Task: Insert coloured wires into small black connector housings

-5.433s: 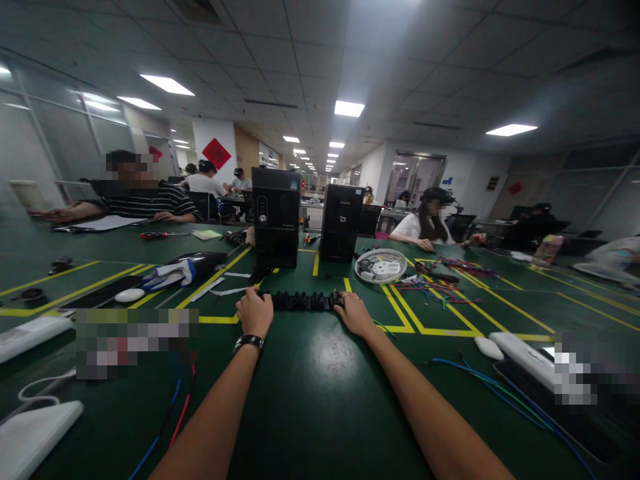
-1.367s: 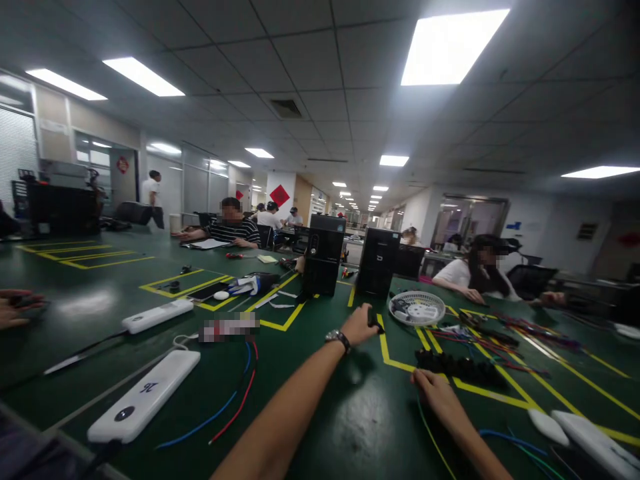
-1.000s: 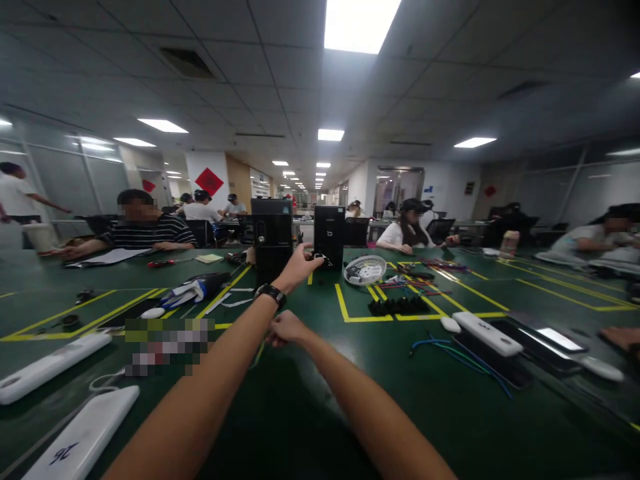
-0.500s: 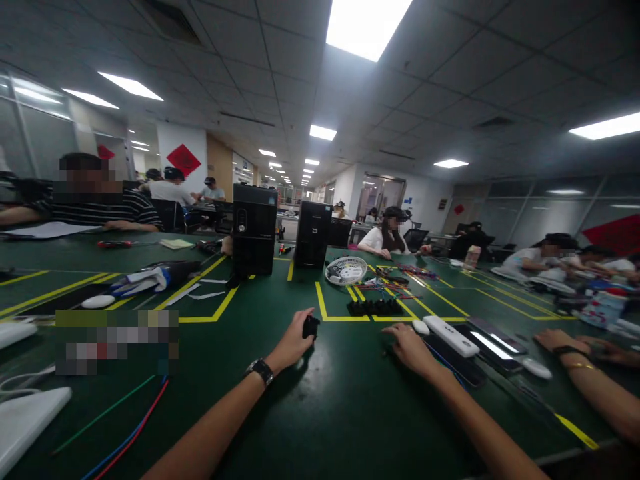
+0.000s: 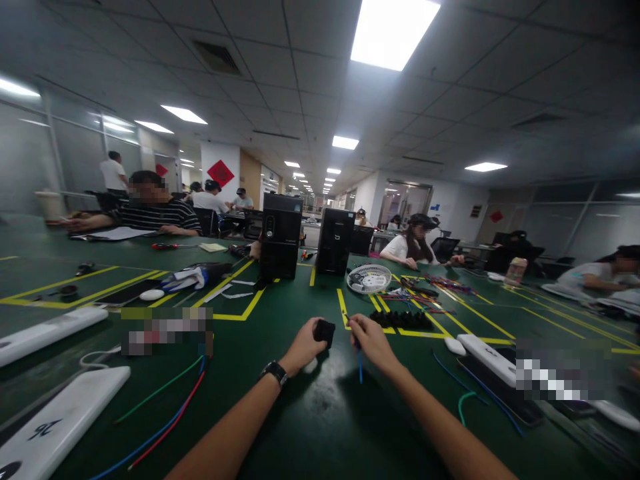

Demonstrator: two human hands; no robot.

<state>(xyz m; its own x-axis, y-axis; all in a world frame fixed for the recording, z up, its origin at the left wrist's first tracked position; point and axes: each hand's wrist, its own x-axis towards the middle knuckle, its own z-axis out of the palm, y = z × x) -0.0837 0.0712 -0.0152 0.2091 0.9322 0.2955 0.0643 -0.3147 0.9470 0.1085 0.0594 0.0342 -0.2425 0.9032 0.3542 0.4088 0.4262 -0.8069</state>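
Observation:
In the head view, my left hand (image 5: 304,348) is closed around a small black block (image 5: 325,331), held above the green table. My right hand (image 5: 371,341) is pinching a blue wire (image 5: 361,368), whose tail hangs below the fingers. A short end of it sticks out at the fingertips, toward the block but apart from it. Just beyond my right hand lies a row of black blocks (image 5: 400,320). What kind of part the block is, I cannot make out.
Behind the hands are a white basket (image 5: 369,279), loose coloured wires (image 5: 425,297) and two black computer towers (image 5: 280,237). A white power bank (image 5: 485,359) lies at right. Green, blue and red wires (image 5: 170,420) rest at left. Other people sit around the table.
My right hand has come left from beside the white devices, with a blue wire now in its fingers. The black block stays in my left hand. The view has turned left.

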